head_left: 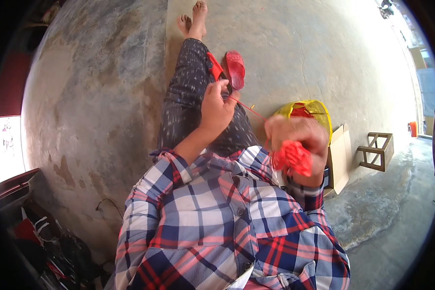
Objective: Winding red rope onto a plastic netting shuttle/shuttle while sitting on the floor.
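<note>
My left hand is raised above my lap, its fingers pinched on a thin red cord. Just beyond those fingertips is a flat red piece with a dark edge; whether I hold it too, I cannot tell. The cord runs taut to the right toward my right hand, which is smeared by motion. A crumpled red bundle is gathered in the right hand, its material too blurred to make out.
A red slipper lies on the concrete floor beside my outstretched legs. At the right are a yellow-rimmed basket with red things inside, an open cardboard box and a small wooden stool. Dark clutter is piled at lower left.
</note>
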Demonstrator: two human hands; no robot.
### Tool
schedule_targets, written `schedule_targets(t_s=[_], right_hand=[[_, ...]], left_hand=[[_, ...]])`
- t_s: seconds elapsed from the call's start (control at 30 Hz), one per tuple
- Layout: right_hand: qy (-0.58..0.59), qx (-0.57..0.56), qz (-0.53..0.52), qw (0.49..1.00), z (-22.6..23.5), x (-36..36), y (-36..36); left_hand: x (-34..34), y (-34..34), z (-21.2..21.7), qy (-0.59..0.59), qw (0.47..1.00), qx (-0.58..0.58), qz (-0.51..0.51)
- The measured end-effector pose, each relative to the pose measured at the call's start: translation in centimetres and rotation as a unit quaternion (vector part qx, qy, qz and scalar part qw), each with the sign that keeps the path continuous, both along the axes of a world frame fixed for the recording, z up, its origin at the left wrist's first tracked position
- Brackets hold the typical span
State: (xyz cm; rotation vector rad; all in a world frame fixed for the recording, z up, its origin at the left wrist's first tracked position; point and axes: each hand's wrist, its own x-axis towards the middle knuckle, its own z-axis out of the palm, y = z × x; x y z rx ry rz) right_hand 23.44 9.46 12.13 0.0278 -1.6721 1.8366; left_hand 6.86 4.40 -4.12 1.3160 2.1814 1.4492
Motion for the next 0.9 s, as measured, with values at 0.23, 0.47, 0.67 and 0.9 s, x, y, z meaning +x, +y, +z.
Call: schedule_targets(t_s=[0.23,0.47,0.67,0.9], right_hand=[[-0.425,0.488,-0.189,0.739,-12.2,-2.6,5.1],[-0.411,0.087,-0.220,0.880,-15.7,-5.8,2.8],[-0.270,0.193,-0.260,0.907,-13.1,-4.7,2.3],[0.033,-0.430,-0.200,0.880,-10.2,-0.1,5.7]], left_hand=[[-3.0,-0.1,1.5,-0.569,0.817,-0.093,-0.009],[-3.8,-0.1,1.0,-0.487,0.861,-0.143,-0.006],[-3.5,0.1,5.3,-0.639,0.760,-0.086,-0.086],[-3.3,0.8,3.1,-0.575,0.801,-0.148,-0.072]])
